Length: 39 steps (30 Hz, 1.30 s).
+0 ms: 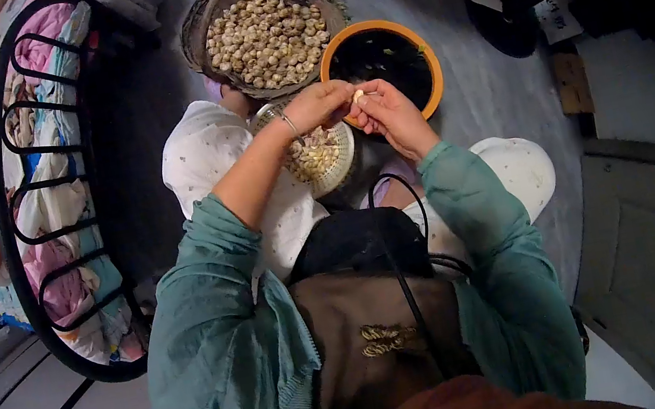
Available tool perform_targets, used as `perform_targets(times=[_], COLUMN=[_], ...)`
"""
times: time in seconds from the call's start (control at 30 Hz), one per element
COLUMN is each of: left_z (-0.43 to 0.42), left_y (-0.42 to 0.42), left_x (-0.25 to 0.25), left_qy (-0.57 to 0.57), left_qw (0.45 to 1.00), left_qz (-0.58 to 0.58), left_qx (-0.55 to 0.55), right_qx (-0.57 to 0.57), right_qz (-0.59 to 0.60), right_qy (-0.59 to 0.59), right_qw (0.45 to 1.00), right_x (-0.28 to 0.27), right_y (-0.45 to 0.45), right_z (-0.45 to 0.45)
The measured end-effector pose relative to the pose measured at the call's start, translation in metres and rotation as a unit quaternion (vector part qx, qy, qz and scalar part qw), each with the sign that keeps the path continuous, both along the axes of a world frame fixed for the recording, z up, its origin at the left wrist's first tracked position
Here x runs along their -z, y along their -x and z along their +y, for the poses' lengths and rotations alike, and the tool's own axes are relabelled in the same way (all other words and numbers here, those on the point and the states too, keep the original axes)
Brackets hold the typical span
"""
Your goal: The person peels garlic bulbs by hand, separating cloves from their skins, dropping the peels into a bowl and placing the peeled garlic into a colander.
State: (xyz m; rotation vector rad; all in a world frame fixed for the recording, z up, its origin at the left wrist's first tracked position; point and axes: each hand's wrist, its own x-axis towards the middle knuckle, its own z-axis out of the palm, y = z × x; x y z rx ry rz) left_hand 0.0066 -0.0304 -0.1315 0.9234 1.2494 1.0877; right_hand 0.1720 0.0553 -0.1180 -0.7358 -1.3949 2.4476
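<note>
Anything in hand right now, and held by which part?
Garlic clove, in the right hand's fingertips; too small to tell which part.

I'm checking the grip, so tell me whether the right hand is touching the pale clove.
Touching. The head view shows the clove held at the fingertips of the right hand.

The left hand [321, 107] and the right hand [392, 112] are meeting over the rim of an orange tub [433, 63], fingertips holding a pale garlic clove [359, 96]. Below the left hand, a colander [348, 162] is holding loose cloves [313, 154]. Beyond, a wicker basket [194, 39] is holding whole garlic bulbs [263, 36]. A bed with a black metal rail [9, 204] is standing on the left.
</note>
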Motion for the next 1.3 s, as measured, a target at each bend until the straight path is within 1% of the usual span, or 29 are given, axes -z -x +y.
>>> perform_targets(times=[0.07, 0.1, 0.13, 0.17, 0.2, 0.23, 0.27, 0.3, 0.33, 0.37, 0.4, 0.43, 0.47, 0.5, 0.53, 0.6, 0.63, 0.7, 0.73, 0.8, 0.87, 0.93, 1.0, 1.07, 1.1, 1.17, 1.2, 1.23, 1.3], left_z=[0.001, -0.002, -0.003, -0.004, -0.005, -0.005, -0.006, -0.007, -0.006, -0.004, -0.001, 0.001, 0.004, 0.007, 0.010, 0.016, 0.020, 0.025, 0.025, 0.025, 0.027, 0.028, 0.029, 0.030, 0.030, 0.030, 0.029, 0.031, 0.032], left_y=[0.020, 0.027, 0.035, 0.040, 0.044, 0.048, 0.049, 0.048, 0.045, 0.041, 0.036, 0.028, 0.020, 0.015, 0.011, 0.000, -0.005, -0.011, -0.014, -0.017, -0.015, -0.013, -0.010, -0.008, -0.007, -0.004, -0.014, -0.017, -0.019], left_x=[-0.003, -0.006, -0.010, -0.013, -0.010, -0.008, -0.007, -0.004, -0.002, 0.000, 0.003, 0.005, 0.010, 0.014, 0.022, 0.022, 0.022, 0.015, 0.012, 0.008, 0.008, 0.011, 0.017, 0.020, 0.020, 0.013, -0.004, 0.000, 0.012], left_qy=[0.056, 0.090, 0.120, 0.149, 0.150, 0.137, 0.121, 0.123, 0.153, 0.181, 0.180, 0.149, 0.114, 0.074, 0.026, 0.023, 0.021, 0.010, 0.012, 0.013, -0.024, -0.018, -0.012, 0.093, 0.092, 0.141, 0.142, 0.142, 0.057], left_qw=[0.995, 0.992, 0.979, 0.960, 0.960, 0.930, 0.887, 0.887, 0.922, 0.947, 0.947, 0.983, 0.990, 0.966, 0.959, 0.950, 0.940, 0.938, 0.933, 0.927, 0.919, 0.923, 0.927, 0.970, 0.970, 0.985, 0.988, 0.988, 0.997], left_qz=[0.052, 0.071, 0.138, 0.204, 0.203, 0.309, 0.411, 0.411, 0.339, 0.263, 0.264, 0.104, -0.059, -0.220, -0.270, -0.294, -0.317, -0.325, -0.337, -0.351, -0.373, -0.359, -0.345, -0.163, -0.165, -0.095, -0.038, -0.038, 0.016], left_qx=[0.068, 0.056, 0.088, 0.120, 0.119, 0.147, 0.174, 0.173, 0.107, 0.039, 0.039, -0.015, -0.067, -0.116, -0.087, -0.103, -0.124, -0.118, -0.124, -0.131, -0.127, -0.137, -0.147, -0.152, -0.153, -0.005, -0.039, -0.039, -0.055], right_qx=[-0.012, -0.023, -0.024, -0.064, -0.104, -0.105, -0.109, -0.113, -0.114, -0.099, -0.084, -0.083, -0.047, -0.009, -0.006, 0.004, 0.006, 0.022, 0.002, 0.018, 0.035, 0.070, 0.083, 0.094, 0.094, 0.092, 0.085, 0.077, 0.066], right_qz=[-0.007, -0.015, -0.016, -0.039, -0.060, -0.061, -0.078, -0.096, -0.096, -0.108, -0.120, -0.121, -0.097, -0.075, -0.077, -0.081, -0.084, -0.064, -0.125, -0.120, -0.113, -0.131, -0.134, -0.137, -0.140, -0.143, -0.140, -0.137, -0.137], right_qy=[-0.004, -0.008, -0.006, -0.032, -0.059, -0.058, -0.087, -0.116, -0.116, -0.150, -0.184, -0.184, -0.215, -0.247, -0.249, -0.456, -0.458, -0.518, -0.519, -0.517, -0.515, -0.468, -0.467, -0.466, -0.483, -0.501, -0.536, -0.570, -0.553], right_qw=[1.000, 1.000, 1.000, 0.997, 0.991, 0.991, 0.987, 0.982, 0.982, 0.978, 0.972, 0.972, 0.971, 0.966, 0.966, 0.886, 0.885, 0.853, 0.846, 0.848, 0.849, 0.871, 0.870, 0.869, 0.859, 0.849, 0.828, 0.806, 0.819], right_x=[0.004, 0.006, 0.010, 0.013, 0.015, 0.017, 0.014, 0.012, 0.009, 0.006, 0.004, 0.006, 0.007, 0.007, 0.007, -0.003, -0.002, 0.004, 0.008, 0.011, 0.011, 0.008, 0.009, 0.006, 0.003, 0.002, 0.006, 0.008, 0.008], right_y=[0.002, 0.003, 0.005, 0.007, 0.009, 0.009, 0.009, 0.009, 0.010, 0.009, 0.009, 0.009, 0.010, 0.009, 0.008, 0.009, 0.008, 0.006, 0.005, 0.006, 0.008, 0.009, 0.009, 0.010, 0.009, 0.008, 0.007, 0.006, 0.007], right_z=[0.000, -0.001, -0.003, -0.004, -0.006, -0.007, -0.009, -0.010, -0.010, -0.008, -0.006, -0.005, -0.005, -0.004, -0.003, -0.003, -0.003, -0.003, -0.001, 0.003, 0.007, 0.011, 0.014, 0.016, 0.015, 0.016, 0.015, 0.015, 0.016])
